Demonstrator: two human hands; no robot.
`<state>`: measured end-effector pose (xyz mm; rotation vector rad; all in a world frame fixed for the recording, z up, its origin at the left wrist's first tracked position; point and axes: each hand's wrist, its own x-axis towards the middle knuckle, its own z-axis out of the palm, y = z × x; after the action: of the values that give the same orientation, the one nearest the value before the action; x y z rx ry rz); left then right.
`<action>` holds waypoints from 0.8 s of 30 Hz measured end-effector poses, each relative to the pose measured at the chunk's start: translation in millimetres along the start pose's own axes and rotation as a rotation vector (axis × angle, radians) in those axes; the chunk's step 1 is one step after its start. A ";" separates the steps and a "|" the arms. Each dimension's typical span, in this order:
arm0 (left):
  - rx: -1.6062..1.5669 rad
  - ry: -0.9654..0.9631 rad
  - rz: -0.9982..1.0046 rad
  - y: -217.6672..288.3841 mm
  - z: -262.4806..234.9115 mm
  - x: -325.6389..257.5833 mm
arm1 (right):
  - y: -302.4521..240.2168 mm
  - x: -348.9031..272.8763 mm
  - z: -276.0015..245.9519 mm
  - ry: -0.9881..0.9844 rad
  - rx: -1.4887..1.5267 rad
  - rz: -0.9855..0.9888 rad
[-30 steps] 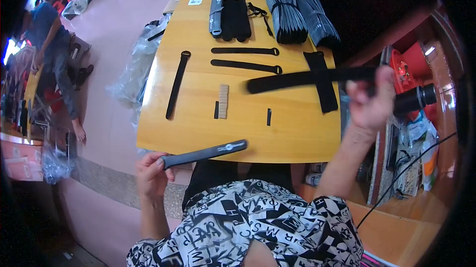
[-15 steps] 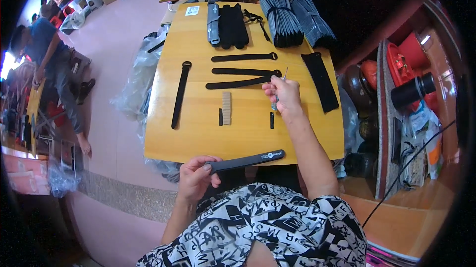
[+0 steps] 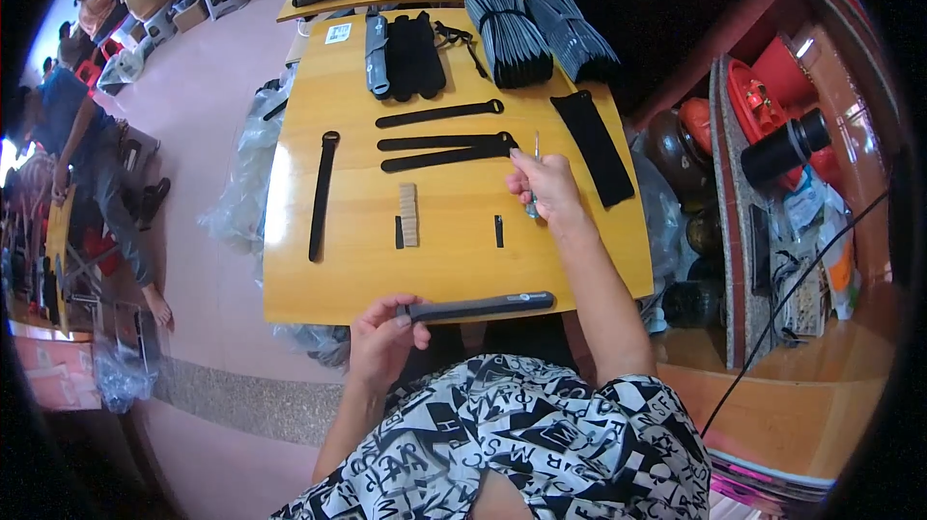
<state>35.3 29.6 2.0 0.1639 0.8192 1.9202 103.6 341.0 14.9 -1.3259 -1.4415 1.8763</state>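
My left hand (image 3: 384, 337), low at the table's front edge, is closed on one end of a dark grey strap (image 3: 492, 306) with white print, which points right. My right hand (image 3: 548, 182) is closed around a thin tool (image 3: 532, 209) with a metal shaft and a teal handle. Its fingertips are at the ringed end of two black straps (image 3: 439, 159) that fan out to the left; whether they pinch them I cannot tell. Above these lies another black strap with a ring end (image 3: 435, 114). One more black strap (image 3: 324, 196) lies lengthwise at the left.
The yellow table (image 3: 319, 298) also carries a tan ridged strip (image 3: 408, 216), small black pieces (image 3: 499, 230), and a wide black strip (image 3: 594, 148). Bundled grey straps (image 3: 509, 37) and black pieces (image 3: 415, 56) lie at the back. Shelves with jars (image 3: 676, 153) stand right; a person (image 3: 106, 172) sits left.
The whole view has shifted, so the table appears farther left. The grey strap in my left hand has tilted more edge-on. My right hand stays by the ringed strap end with the tool.
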 end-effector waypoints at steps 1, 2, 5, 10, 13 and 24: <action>0.000 0.002 0.000 -1.7 2.0 3.1 | 0.9 -5.5 -6.1 -0.014 -0.043 -0.043; 0.010 0.018 0.014 -2.5 4.8 7.2 | 2.1 -11.4 -9.5 -0.030 -0.085 -0.086; 0.024 0.026 0.041 -4.3 10.2 16.9 | 8.3 -33.9 -15.1 -0.103 -0.271 -0.241; 0.108 0.029 -0.011 -5.9 16.4 18.2 | -4.9 -40.4 -13.9 0.038 -0.748 -0.625; 0.114 0.019 0.001 -7.6 19.5 14.4 | -16.0 -47.4 2.5 0.013 -0.897 -0.771; 0.055 0.155 0.122 -2.2 21.9 33.9 | -17.5 -119.0 15.9 -0.462 -1.120 -0.814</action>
<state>30.1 69.0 9.5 0.1008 0.9856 2.0445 140.1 246.3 81.3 -0.3921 -2.8989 0.7873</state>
